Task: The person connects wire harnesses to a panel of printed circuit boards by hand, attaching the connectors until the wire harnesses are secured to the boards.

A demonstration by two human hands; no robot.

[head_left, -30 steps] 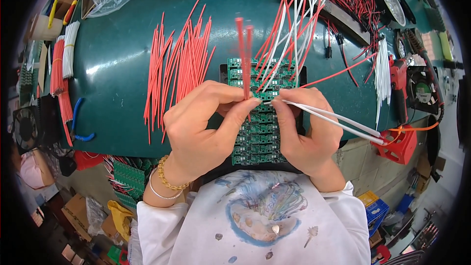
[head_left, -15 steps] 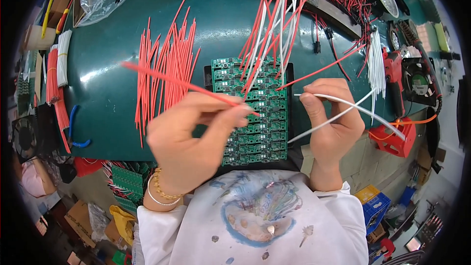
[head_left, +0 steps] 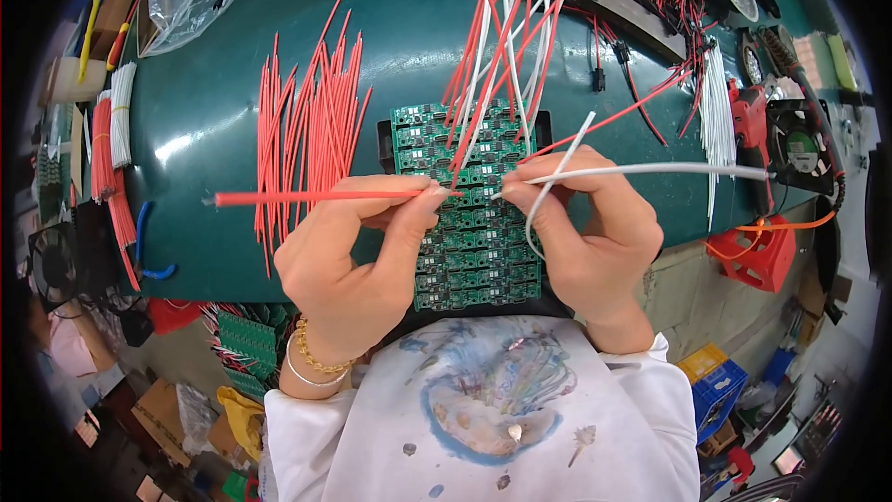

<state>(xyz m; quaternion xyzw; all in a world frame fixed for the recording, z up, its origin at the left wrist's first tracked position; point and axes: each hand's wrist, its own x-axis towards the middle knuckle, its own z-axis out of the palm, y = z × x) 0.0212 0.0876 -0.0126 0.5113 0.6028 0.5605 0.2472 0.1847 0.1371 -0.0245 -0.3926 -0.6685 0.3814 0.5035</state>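
At centre, green circuit boards (head_left: 478, 270) | over them, red wire (head_left: 316, 196) pinched in left hand (head_left: 351, 258), white wires (head_left: 669, 169) in right hand (head_left: 599, 246) | step, apparently: positioning wires; next likely calls for fine alignment | left: loose red wires (head_left: 321, 139)

One left hand (head_left: 348, 256), one right hand (head_left: 595, 246); two bracelets (head_left: 308, 350); two held white wires (head_left: 650, 168); one banded white bundle (head_left: 121, 116); loose red wires (head_left: 325, 123): dozens.

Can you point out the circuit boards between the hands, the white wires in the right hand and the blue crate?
Circuit boards (head_left: 476, 242): head view, lower middle of the panel.
White wires (head_left: 664, 168): head view, the long stretch of one.
Blue crate (head_left: 722, 407): head view, its side wall.
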